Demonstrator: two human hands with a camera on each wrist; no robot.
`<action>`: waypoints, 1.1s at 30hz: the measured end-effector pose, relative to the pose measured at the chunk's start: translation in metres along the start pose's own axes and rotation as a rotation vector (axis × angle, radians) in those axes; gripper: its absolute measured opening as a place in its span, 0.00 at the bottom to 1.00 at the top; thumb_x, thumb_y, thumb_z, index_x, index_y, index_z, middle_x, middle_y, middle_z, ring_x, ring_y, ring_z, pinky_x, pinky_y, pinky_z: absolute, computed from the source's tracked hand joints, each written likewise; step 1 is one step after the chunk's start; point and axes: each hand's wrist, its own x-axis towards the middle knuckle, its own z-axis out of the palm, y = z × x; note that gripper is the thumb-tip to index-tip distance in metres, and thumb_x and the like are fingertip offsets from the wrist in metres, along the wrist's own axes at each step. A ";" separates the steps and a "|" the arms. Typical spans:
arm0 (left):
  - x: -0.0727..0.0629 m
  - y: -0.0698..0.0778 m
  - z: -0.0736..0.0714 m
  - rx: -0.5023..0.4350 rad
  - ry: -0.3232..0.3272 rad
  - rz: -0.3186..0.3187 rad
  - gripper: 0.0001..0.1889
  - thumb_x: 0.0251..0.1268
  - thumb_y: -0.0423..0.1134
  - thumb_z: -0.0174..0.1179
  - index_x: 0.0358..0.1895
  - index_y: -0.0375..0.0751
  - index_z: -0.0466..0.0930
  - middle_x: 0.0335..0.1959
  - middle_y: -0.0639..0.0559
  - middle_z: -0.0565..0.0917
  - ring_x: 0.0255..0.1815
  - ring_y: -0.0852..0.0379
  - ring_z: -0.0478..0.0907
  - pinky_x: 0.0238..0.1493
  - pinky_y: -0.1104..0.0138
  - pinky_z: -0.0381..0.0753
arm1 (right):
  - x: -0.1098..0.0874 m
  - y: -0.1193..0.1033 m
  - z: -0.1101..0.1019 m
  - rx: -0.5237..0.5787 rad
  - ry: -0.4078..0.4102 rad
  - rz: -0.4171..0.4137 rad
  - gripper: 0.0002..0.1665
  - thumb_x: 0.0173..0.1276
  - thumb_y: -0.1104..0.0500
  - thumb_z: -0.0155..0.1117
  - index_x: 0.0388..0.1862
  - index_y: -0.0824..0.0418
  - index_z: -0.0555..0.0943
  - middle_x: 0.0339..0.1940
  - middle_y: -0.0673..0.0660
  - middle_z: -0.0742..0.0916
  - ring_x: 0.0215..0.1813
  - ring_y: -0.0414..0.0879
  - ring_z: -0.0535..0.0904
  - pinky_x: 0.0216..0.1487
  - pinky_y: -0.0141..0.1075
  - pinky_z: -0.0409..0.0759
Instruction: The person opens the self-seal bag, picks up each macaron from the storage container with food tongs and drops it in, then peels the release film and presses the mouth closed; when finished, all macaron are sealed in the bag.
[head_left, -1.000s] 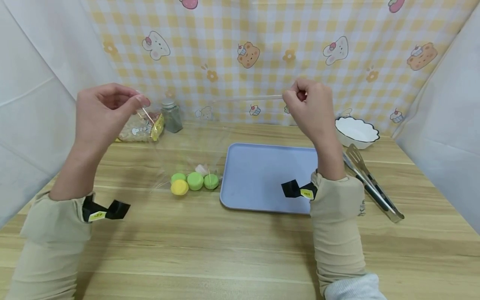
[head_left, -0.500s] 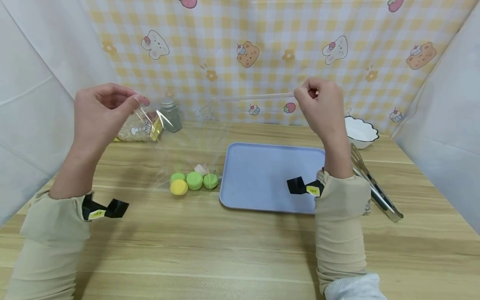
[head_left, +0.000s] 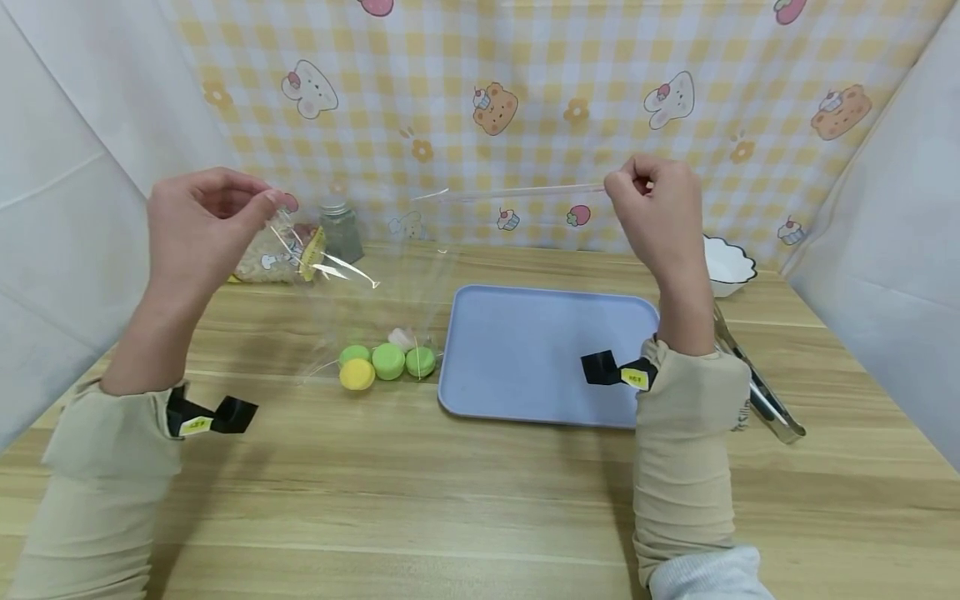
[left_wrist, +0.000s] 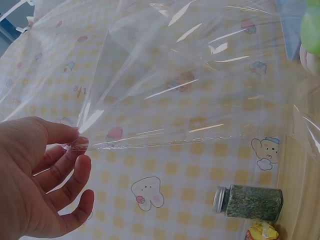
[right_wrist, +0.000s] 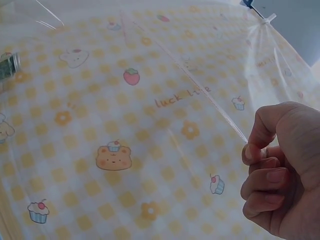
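A clear plastic bag [head_left: 375, 283] hangs from my left hand [head_left: 206, 221], whose thumb and index finger pinch its upper corner [left_wrist: 77, 142]. The other fingers of that hand are loosely bent. At the bottom of the bag sit green macarons [head_left: 387, 361], a yellow macaron [head_left: 357, 375] and a pale pink piece [head_left: 402, 337]. My right hand [head_left: 660, 208], raised above the tray, pinches the end of a thin clear strip [head_left: 540, 192]. The strip stretches taut toward the top of the bag, also in the right wrist view [right_wrist: 210, 100].
A blue tray [head_left: 540, 350] lies right of the bag. Tongs [head_left: 757, 383] and a scalloped white bowl [head_left: 727, 267] stand beyond the right forearm. Behind the left hand are a jar of green flakes [head_left: 341, 237] and a food packet [head_left: 266, 254]. A checked curtain [head_left: 570, 83] closes the back.
My right hand has moved to the right, drawing out more of the strip from the bag's top. My left hand and the macarons have stayed nearly still.
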 end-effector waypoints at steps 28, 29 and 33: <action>0.002 -0.006 0.001 0.009 0.010 0.011 0.07 0.58 0.33 0.62 0.33 0.31 0.83 0.23 0.65 0.83 0.23 0.63 0.77 0.21 0.75 0.66 | 0.001 0.014 -0.020 0.034 0.066 0.083 0.17 0.62 0.63 0.47 0.13 0.64 0.69 0.09 0.51 0.67 0.15 0.44 0.60 0.14 0.30 0.54; 0.002 -0.006 0.000 0.007 0.010 0.010 0.07 0.58 0.33 0.62 0.33 0.31 0.83 0.23 0.64 0.84 0.23 0.63 0.78 0.21 0.75 0.66 | 0.001 0.014 -0.021 0.042 0.069 0.087 0.17 0.62 0.63 0.47 0.13 0.64 0.69 0.09 0.51 0.67 0.15 0.44 0.60 0.14 0.30 0.54; 0.002 -0.006 -0.001 0.008 0.014 0.009 0.07 0.58 0.33 0.62 0.33 0.31 0.83 0.23 0.64 0.84 0.23 0.63 0.77 0.20 0.75 0.65 | 0.002 0.016 -0.022 0.063 0.079 0.100 0.18 0.62 0.64 0.47 0.12 0.63 0.69 0.08 0.50 0.67 0.14 0.43 0.61 0.14 0.29 0.55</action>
